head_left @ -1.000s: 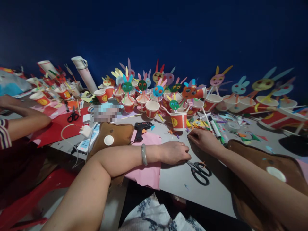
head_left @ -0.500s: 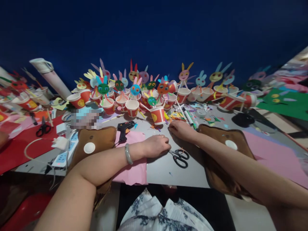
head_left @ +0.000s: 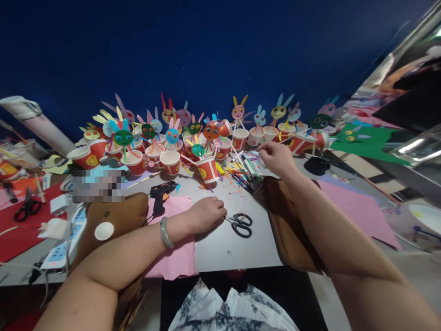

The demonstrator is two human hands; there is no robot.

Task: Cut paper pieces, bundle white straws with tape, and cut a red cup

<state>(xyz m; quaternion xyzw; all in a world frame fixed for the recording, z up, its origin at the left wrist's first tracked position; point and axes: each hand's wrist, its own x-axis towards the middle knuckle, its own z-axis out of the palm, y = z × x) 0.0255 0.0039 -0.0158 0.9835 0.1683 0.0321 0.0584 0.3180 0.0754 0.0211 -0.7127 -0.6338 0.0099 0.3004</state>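
My left hand (head_left: 208, 214) rests on the grey table with its fingers curled closed; anything inside them is hidden. Black-handled scissors (head_left: 241, 225) lie just to its right, blade tips reaching its fingers. My right hand (head_left: 277, 157) is stretched over the paper scraps (head_left: 250, 154) at the back right, fingers bent down and together. I cannot make out what its fingertips hold. Closest in front stands a red and white paper cup (head_left: 207, 170) with a green rabbit face (head_left: 198, 150). Pink paper (head_left: 177, 257) lies under my left wrist.
Several paper cups with rabbit figures line the blue wall (head_left: 206, 50). A black glue gun (head_left: 160, 195) lies left of centre. Brown pads (head_left: 129, 207) lie under both forearms. A power strip (head_left: 65, 248) with cords sits left, and pink sheets (head_left: 354, 209) right.
My right hand has moved away from the left one, forward and to the right over the scraps. The view has turned right. My left hand stays beside the scissors.
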